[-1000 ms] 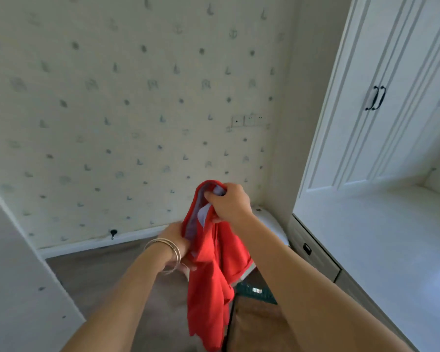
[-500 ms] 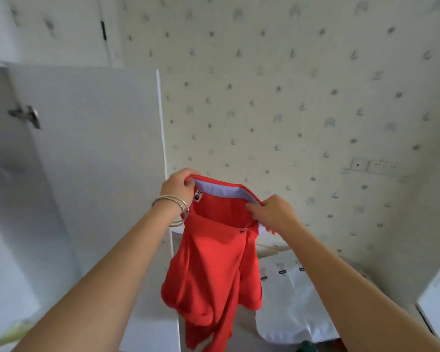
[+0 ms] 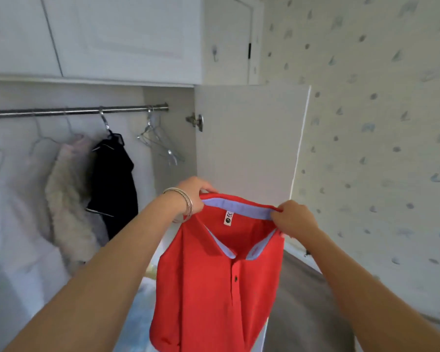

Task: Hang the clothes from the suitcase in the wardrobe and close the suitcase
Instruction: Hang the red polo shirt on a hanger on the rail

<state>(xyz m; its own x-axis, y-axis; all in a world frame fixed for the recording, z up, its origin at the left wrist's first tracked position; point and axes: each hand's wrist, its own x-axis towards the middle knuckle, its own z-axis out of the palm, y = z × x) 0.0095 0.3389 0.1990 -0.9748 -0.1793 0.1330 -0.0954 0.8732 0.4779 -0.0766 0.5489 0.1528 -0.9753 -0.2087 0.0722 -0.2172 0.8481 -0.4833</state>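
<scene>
while stretched forward with both forearms raised, left hand (image 3: 193, 190), silver bangles (image 3: 186, 203) at the wrist, pinching one end of the collar of a red polo shirt with pale blue collar lining (image 3: 214, 288); right hand (image 3: 294, 219) gripping the other end. shirt hanging open, held up before the open white wardrobe door (image 3: 247, 138). beyond, on the metal rail (image 3: 74, 112): an empty wire hanger (image 3: 160, 142), a black garment (image 3: 114, 179), a pale fluffy garment (image 3: 69, 199).

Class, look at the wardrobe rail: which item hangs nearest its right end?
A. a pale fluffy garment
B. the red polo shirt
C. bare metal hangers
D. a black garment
C: the bare metal hangers hang at the rail's right end, right of the black garment.
</scene>
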